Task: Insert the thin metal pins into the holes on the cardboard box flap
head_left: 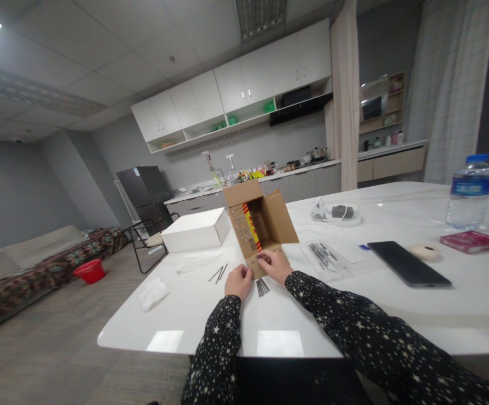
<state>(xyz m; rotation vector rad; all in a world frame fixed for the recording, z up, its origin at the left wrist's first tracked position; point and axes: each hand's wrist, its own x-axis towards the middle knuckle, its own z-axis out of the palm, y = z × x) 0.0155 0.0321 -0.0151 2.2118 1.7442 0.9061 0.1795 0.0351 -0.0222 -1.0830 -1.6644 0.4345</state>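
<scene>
An open brown cardboard box [261, 222] lies on its side on the white table [459, 304], its flaps spread towards me. My left hand [238, 280] grips the near flap's left edge. My right hand [274, 264] rests on that same flap, fingers pinching at its top surface. Whether the fingers hold something small is too fine to tell. A small bundle of dark metal nails [262, 287] lies on the table between my two hands. Two more loose nails [219, 273] lie left of my left hand.
A white closed box [196, 229] stands left of the cardboard box, a crumpled tissue [153, 292] near the table's left edge. To the right lie a clear bag of metal parts [324, 256], a black tablet [408, 263], a tape roll [425, 251], a red booklet [472, 241] and a water bottle [469, 192].
</scene>
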